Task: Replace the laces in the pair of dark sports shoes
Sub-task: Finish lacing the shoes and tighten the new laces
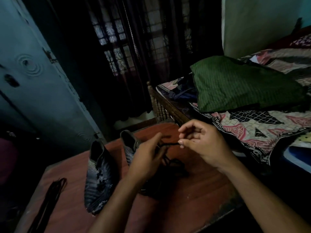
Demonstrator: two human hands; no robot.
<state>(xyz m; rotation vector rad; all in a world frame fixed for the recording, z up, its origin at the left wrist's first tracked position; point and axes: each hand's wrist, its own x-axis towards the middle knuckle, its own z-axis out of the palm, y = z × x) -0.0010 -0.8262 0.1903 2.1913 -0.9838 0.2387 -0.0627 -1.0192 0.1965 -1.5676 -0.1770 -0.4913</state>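
Head view shows a black lace [169, 144] stretched between the two hands above the worktop [70, 190]: the right hand [203, 145] pinches its end between thumb and fingertip, the left hand [148, 157] grips it lower down with curled fingers. It trails into a dark tangle just beneath them. Behind the left hand stands the right-side shoe [130, 148], mostly hidden; the left-side shoe [99, 179], dark with pale stripes, lies just beside it, unlaced. Another bundle of laces [53, 194] lies well apart at the worktop's left edge, hard to make out in the dim light.
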